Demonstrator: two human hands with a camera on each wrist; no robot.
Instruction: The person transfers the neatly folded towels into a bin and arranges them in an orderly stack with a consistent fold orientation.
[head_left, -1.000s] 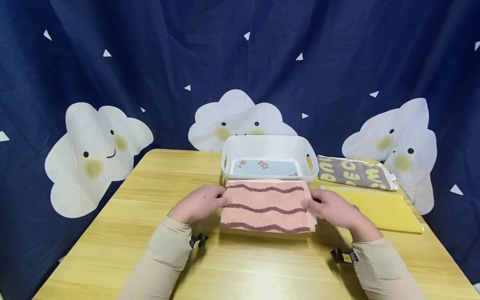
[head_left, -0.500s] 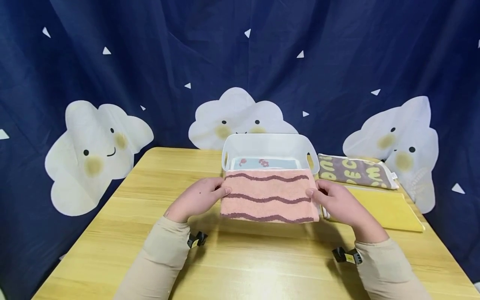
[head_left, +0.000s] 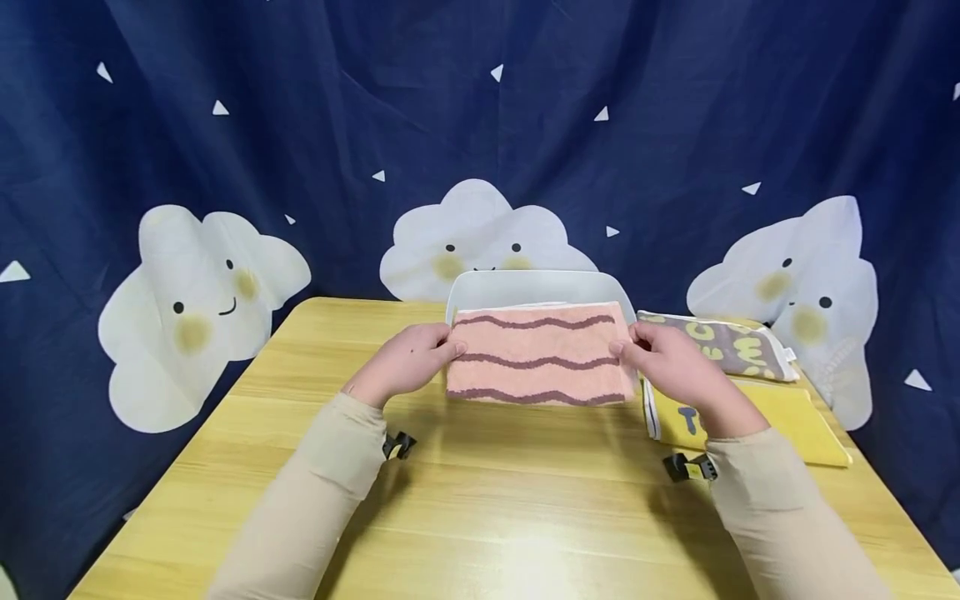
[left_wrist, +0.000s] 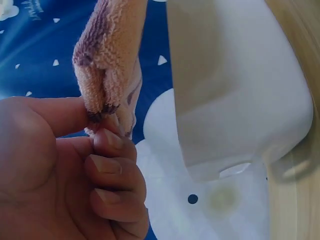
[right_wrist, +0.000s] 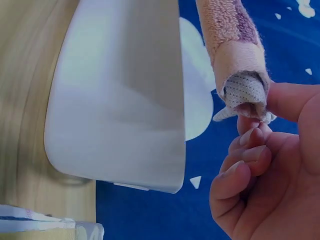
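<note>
A folded pink towel (head_left: 540, 358) with wavy maroon stripes is held up between both hands in front of the white basket (head_left: 540, 286). The left hand (head_left: 405, 362) pinches its left edge between thumb and fingers, and the right hand (head_left: 678, 367) pinches its right edge. In both wrist views the towel (left_wrist: 112, 55) hangs apart from the basket wall (right_wrist: 120, 100), above its rim. From the head view the towel hides most of the basket and whatever lies inside.
On the right of the wooden table (head_left: 480, 508) lie a folded yellow towel (head_left: 787, 417) and, behind it, a folded purple-grey towel (head_left: 735, 346) with yellow letters. A dark blue curtain (head_left: 337, 125) with clouds hangs behind the table.
Both hands have raised the pink towel and carried it forward toward the basket. It now covers the view of the blue flowered cloth seen inside the basket earlier.
</note>
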